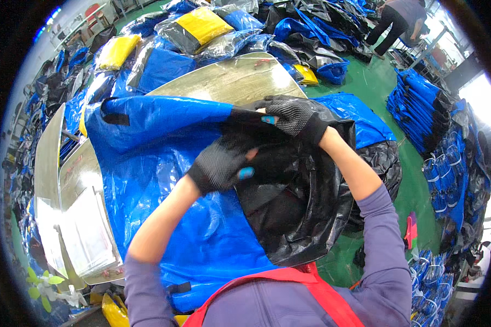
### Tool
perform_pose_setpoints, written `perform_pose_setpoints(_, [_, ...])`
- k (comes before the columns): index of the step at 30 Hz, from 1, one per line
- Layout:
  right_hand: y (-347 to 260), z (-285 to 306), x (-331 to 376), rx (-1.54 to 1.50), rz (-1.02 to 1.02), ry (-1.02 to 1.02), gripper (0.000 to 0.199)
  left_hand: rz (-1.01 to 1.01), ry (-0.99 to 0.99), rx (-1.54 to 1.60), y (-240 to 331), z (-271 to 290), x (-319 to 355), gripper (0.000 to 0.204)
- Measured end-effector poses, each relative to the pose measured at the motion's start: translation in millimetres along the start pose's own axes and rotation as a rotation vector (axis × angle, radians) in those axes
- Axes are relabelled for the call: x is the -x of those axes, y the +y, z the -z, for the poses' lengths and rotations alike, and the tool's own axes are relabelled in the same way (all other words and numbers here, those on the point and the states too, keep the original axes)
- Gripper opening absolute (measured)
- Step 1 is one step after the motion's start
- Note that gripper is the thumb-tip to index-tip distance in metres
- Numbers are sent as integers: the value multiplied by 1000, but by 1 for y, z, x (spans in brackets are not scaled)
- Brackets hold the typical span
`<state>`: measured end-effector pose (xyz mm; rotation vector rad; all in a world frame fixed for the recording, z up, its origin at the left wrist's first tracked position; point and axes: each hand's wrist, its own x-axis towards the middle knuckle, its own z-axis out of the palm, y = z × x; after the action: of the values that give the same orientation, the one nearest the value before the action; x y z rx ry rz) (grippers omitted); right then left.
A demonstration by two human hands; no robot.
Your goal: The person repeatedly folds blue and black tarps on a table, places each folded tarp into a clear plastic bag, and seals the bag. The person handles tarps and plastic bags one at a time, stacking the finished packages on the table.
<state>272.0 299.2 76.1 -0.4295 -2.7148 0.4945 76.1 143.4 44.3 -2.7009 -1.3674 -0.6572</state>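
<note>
A large blue-and-black tarpaulin piece [169, 158] is spread in front of me, its blue part to the left and its glossy black part crumpled to the right. My right hand [292, 115], in a dark knit glove with bare fingertips and a blue wrap on the thumb, pinches the black upper edge where it joins the blue fold. Over the black part lies my left hand [222, 163], gloved alike with a blue thumb wrap. Motion blurs it and its fingers merge with the dark material, so its grip is unclear.
A worn board tabletop [229, 82] lies under the tarpaulin, with white papers [87, 234] at left. Packed blue and yellow bundles [202, 27] pile up beyond. Folded blue stacks [420, 109] stand on the green floor [365, 82] at right. Another person [395, 22] bends at far right.
</note>
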Motion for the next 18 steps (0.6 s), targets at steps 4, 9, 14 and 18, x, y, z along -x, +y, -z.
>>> perform_pose_setpoints(4, [-33, -36, 20, -396, -106, -184, 31, -54, 222, -133, -30, -73, -36, 46])
perform_pose_setpoints(9, [-18, -72, 79, 6, 303, -55, 38, 220, -57, -11, -38, -107, 25, 43])
perform_pose_setpoints(14, [18, -87, 108, 12, 247, -215, 51, 719, -89, -156, -94, -44, 222, 40])
perform_pose_setpoints(18, [-4, -85, 94, 85, 40, -283, 43, 1271, 88, -425, -113, 101, 371, 37])
